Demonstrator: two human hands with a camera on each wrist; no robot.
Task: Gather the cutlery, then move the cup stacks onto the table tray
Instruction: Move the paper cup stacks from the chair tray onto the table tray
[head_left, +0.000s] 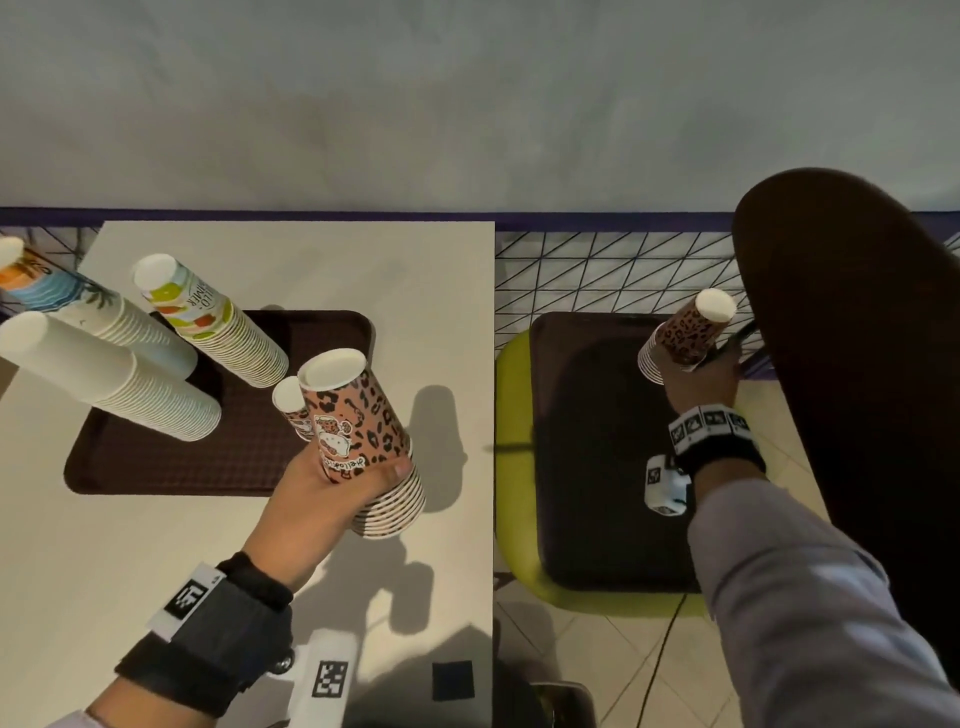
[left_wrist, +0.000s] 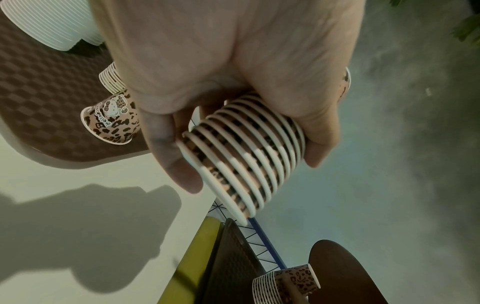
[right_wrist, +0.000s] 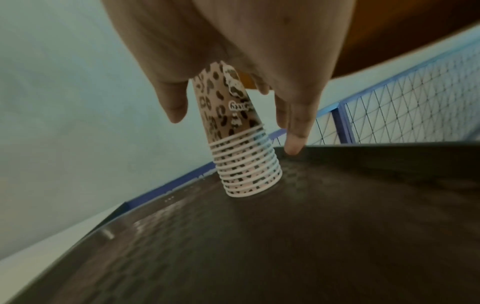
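A big leopard-print cup stack (head_left: 363, 441) is gripped in the left hand (head_left: 322, 499), fingers and thumb wrapped round the lower rims, and it's held up off the table (head_left: 156, 545) just right of the table tray (head_left: 156, 467). Over on the chair tray (head_left: 587, 467), a smaller leopard stack (right_wrist: 244, 156) is stood upside down at the far corner, with the right hand (right_wrist: 249, 61) draped over it; whether it's actually being squeezed can't be told.
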